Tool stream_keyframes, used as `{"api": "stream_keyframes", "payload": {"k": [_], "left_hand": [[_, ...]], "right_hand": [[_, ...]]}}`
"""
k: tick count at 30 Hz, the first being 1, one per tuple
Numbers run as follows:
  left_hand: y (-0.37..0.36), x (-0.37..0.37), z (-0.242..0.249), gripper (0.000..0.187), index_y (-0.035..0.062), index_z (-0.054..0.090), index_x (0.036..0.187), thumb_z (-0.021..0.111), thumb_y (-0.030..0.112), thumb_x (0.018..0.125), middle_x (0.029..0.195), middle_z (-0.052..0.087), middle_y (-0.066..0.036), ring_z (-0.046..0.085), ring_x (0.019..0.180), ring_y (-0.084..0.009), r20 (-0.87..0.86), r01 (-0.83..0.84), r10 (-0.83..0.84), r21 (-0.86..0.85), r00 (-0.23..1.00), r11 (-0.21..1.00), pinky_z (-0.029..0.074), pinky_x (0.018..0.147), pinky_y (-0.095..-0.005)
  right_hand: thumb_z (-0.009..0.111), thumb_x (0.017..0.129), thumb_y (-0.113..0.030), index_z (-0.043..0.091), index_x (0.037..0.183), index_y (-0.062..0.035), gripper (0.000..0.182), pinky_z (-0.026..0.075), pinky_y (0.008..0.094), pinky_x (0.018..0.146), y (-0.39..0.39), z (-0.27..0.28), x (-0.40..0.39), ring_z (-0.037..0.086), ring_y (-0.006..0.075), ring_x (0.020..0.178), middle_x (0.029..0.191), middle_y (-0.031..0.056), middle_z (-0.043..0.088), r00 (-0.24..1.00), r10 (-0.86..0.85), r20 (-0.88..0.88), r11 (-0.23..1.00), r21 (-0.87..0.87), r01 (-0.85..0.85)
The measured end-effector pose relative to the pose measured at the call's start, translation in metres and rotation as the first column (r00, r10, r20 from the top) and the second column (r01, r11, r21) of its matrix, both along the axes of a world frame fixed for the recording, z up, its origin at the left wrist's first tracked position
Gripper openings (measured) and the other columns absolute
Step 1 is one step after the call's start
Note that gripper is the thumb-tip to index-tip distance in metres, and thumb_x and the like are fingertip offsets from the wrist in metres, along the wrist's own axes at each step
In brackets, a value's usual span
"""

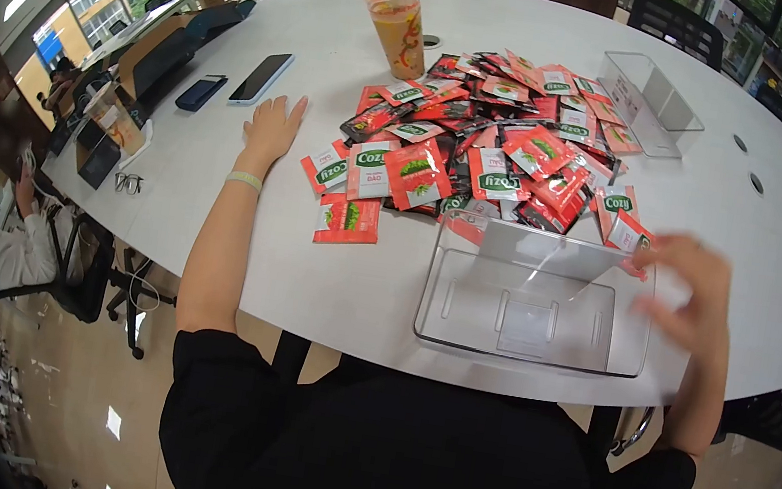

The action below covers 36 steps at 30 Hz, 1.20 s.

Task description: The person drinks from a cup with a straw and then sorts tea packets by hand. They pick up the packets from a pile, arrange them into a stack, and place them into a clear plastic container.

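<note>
My left hand (272, 133) lies on the white table with its fingers stretched out, left of a heap of red, white and black Cozy sachets (503, 135). Motion blurs my right hand (693, 285), at the right rear corner of a clear plastic box (429, 326). Its thumb stands apart from the fingers, and the fingertips are right at a red and white sachet (629, 234) on the heap's near right edge. Inside the box, the floor shows bare between low ridges. One red sachet (348, 222) lies flat at the near left of the heap.
A lidded cup of orange drink (398, 28) stands behind the heap. Another clear box (649, 106) is at the back right. Left of my left hand lie a phone (262, 79), a dark blue device (200, 92) and glasses (128, 183). A person (26, 251) sits at far left.
</note>
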<state>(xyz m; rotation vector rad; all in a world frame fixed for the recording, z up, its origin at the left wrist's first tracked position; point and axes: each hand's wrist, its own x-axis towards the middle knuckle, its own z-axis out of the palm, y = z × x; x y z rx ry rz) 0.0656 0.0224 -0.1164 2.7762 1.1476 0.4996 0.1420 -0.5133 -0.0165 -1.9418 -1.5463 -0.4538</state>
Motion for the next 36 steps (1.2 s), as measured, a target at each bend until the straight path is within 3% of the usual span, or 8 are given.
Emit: {"api": "stream_keyframes", "payload": {"k": [2,8,18,21,23,27,32,36], "left_hand": [[-0.019,0.005,0.004,0.069,0.0074,0.035,0.132,0.034,0.058,0.085,0.136,0.032,-0.021,0.026,0.129,-0.0325,0.08,0.068,-0.061,-0.085,0.995,0.994,0.017,0.099,-0.0604],[-0.083,0.017,0.018,0.074,0.0085,0.024,0.138,0.036,0.059,0.084,0.143,0.02,-0.02,0.018,0.133,-0.0315,0.067,0.518,-0.514,-0.101,0.855,0.849,0.006,0.102,-0.0614],[-0.166,0.0,0.045,0.087,0.0112,0.03,0.136,0.055,0.065,0.071,0.139,0.025,-0.019,0.021,0.131,-0.0356,-0.107,0.83,-0.825,0.142,0.555,0.54,0.007,0.102,-0.0607],[-0.182,-0.001,0.039,0.089,0.0089,0.034,0.133,0.057,0.066,0.068,0.134,0.032,-0.02,0.027,0.128,-0.0365,-0.223,0.819,-0.789,0.218,0.572,0.531,0.012,0.101,-0.0609],[-0.177,0.005,0.029,0.09,0.0081,0.034,0.133,0.057,0.066,0.068,0.134,0.031,-0.02,0.027,0.128,-0.0361,-0.209,0.825,-0.8,0.2,0.563,0.528,0.014,0.101,-0.0597],[-0.167,0.023,0.017,0.091,0.0063,0.034,0.133,0.057,0.067,0.068,0.135,0.031,-0.02,0.027,0.128,-0.0345,-0.079,0.845,-0.842,0.081,0.534,0.529,0.017,0.103,-0.0549],[-0.17,0.024,0.024,0.082,0.0069,0.035,0.132,0.06,0.057,0.072,0.138,0.029,-0.018,0.026,0.129,-0.0319,-0.087,0.807,-0.803,0.06,0.59,0.587,0.016,0.106,-0.0467],[-0.172,0.023,0.026,0.083,0.0073,0.036,0.132,0.06,0.058,0.071,0.137,0.031,-0.016,0.027,0.129,-0.0317,-0.118,0.816,-0.812,0.194,0.571,0.545,0.017,0.104,-0.0497]], "right_hand": [[0.071,0.07,-0.026,0.063,0.097,-0.0004,0.038,0.046,0.032,0.077,-0.004,-0.006,0.03,0.061,0.0244,0.081,0.086,0.0105,0.066,0.926,-0.239,-0.292,0.959,0.078,0.272],[0.062,0.078,-0.032,0.053,0.118,-0.0001,0.052,0.039,0.0361,0.091,-0.001,-0.077,0.087,0.049,0.0312,0.109,0.12,0.0209,0.051,0.928,-0.356,-0.112,0.884,-0.362,0.296],[0.057,0.082,-0.031,0.052,0.118,-0.0022,0.046,0.04,0.0371,0.09,0.017,-0.095,0.1,0.049,0.0336,0.107,0.117,0.0211,0.051,0.877,-0.43,-0.214,0.894,-0.237,0.38],[0.058,0.081,-0.028,0.055,0.114,-0.0046,0.041,0.038,0.0399,0.09,0.019,-0.107,0.103,0.05,0.0326,0.106,0.117,0.0188,0.05,0.859,-0.508,-0.063,0.86,-0.104,0.5],[0.059,0.081,-0.027,0.056,0.113,-0.0079,0.037,0.034,0.0424,0.093,0.019,-0.109,0.107,0.049,0.032,0.108,0.122,0.0167,0.048,0.822,-0.521,0.231,0.848,0.025,0.53],[0.061,0.079,-0.032,0.057,0.112,-0.0088,0.041,0.03,0.0467,0.095,0.035,-0.091,0.111,0.048,0.0314,0.109,0.125,0.0148,0.046,0.828,-0.446,0.339,0.886,0.037,0.462],[0.065,0.074,-0.042,0.057,0.113,-0.0088,0.052,0.026,0.05,0.098,0.092,-0.056,0.092,0.046,0.0277,0.113,0.121,0.012,0.051,0.986,-0.045,0.159,0.983,-0.168,0.072],[0.064,0.075,-0.024,0.058,0.11,-0.0089,0.038,0.027,0.0458,0.101,0.106,-0.07,0.095,0.05,0.0269,0.11,0.111,0.0118,0.058,0.999,-0.002,0.051,0.985,-0.172,0.011]]}}
